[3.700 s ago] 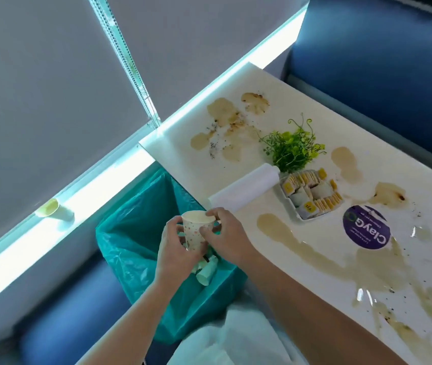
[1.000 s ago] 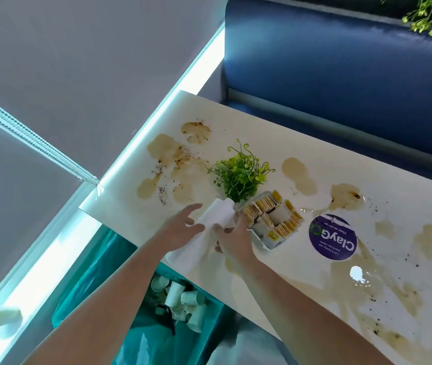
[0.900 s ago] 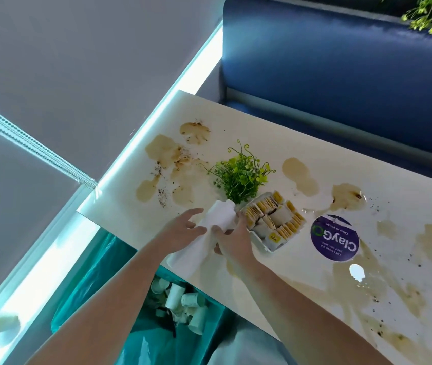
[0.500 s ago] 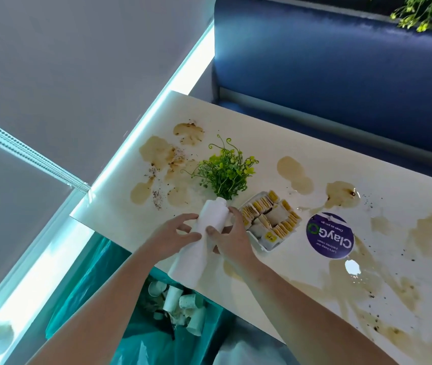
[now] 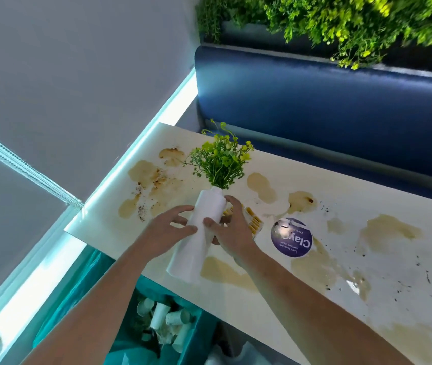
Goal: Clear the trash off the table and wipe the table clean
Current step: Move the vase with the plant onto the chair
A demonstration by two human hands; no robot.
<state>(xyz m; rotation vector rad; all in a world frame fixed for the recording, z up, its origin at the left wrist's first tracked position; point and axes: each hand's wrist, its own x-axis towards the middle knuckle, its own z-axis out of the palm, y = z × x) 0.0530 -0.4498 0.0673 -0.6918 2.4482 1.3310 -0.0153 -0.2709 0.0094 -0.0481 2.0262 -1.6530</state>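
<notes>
A white paper roll [image 5: 199,233] is lifted off the white table [image 5: 367,196], tilted with its far end toward the small green plant [image 5: 220,162]. My left hand [image 5: 164,233] touches its left side with the thumb across the front. My right hand [image 5: 232,227] grips the roll from the right, thumb on the front. Brown spill stains [image 5: 154,180] and dark crumbs cover the table. Beside the table's near-left edge, a teal-lined trash bin [image 5: 99,291] holds several paper cups [image 5: 167,320].
A tray of yellow sachets [image 5: 253,219] is half hidden behind my right hand. A round purple sticker [image 5: 292,241] lies on the table. A blue bench back [image 5: 314,106] runs along the far side, green foliage [image 5: 341,19] above. A window ledge [image 5: 25,280] is left.
Earlier both hands held a paper cup over the bin. Since then they took the white roll and raised it off the table, tilting it steeper. The camera view tilted up.
</notes>
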